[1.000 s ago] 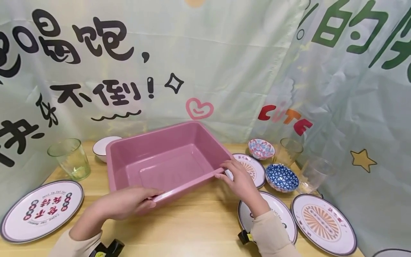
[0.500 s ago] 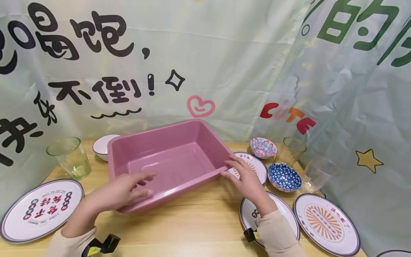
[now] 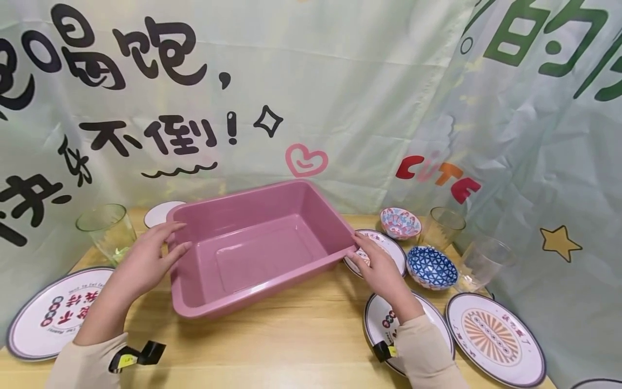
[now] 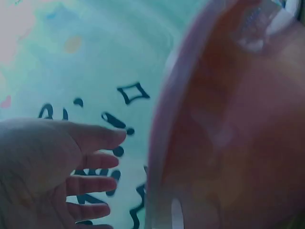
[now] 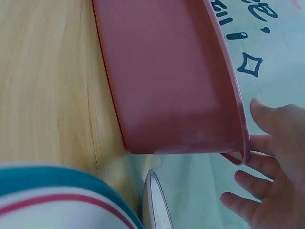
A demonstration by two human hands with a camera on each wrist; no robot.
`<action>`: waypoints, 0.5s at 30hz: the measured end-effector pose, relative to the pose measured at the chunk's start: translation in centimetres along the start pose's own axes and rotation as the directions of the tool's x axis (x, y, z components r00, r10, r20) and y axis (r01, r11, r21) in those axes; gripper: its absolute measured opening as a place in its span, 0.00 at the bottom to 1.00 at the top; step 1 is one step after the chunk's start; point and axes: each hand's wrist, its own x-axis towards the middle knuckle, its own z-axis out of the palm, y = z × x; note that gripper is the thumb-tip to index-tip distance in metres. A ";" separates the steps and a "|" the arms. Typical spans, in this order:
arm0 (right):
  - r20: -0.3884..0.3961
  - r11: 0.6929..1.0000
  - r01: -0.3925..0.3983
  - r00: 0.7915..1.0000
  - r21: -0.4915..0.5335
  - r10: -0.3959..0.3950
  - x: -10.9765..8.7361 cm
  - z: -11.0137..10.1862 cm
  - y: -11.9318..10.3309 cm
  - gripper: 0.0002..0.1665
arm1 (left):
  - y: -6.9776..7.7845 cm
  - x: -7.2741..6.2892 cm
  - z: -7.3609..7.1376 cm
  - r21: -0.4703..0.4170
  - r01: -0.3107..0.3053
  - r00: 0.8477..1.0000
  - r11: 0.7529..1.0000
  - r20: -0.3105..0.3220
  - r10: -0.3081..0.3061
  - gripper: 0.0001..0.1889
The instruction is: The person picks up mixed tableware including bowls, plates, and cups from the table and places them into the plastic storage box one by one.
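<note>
A pink rectangular plastic basin [image 3: 262, 254] stands slanted in the middle of the wooden table, with nothing inside. My left hand [image 3: 146, 265] is by its left rim, fingers spread and straight; in the left wrist view a gap shows between the fingertips and the basin wall [image 4: 228, 143]. At the basin's front right corner is my right hand [image 3: 381, 270], its fingers loosely extended around the corner. The right wrist view shows fingers [image 5: 261, 164] at the lip of the rim and the thumb standing off it.
Left of the basin are a green glass [image 3: 109, 229], a white bowl [image 3: 159, 213] and a printed plate [image 3: 36, 329]. To the right stand a floral bowl [image 3: 400, 222], a blue patterned bowl [image 3: 432, 267], clear glasses [image 3: 486, 262] and several plates [image 3: 495, 340]. A printed cloth [image 3: 359, 108] hangs behind.
My left hand has let go of the basin's front rim and moved up and left to its left side. The right hand stays at the front right corner, its fingers looser.
</note>
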 end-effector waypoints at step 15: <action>0.040 0.997 0.021 0.999 -0.070 -0.018 -0.4 -1.5 -0.4 0.27 | -3.4 0.5 1.1 -0.174 0.215 0.959 0.961 0.222 -0.174 0.49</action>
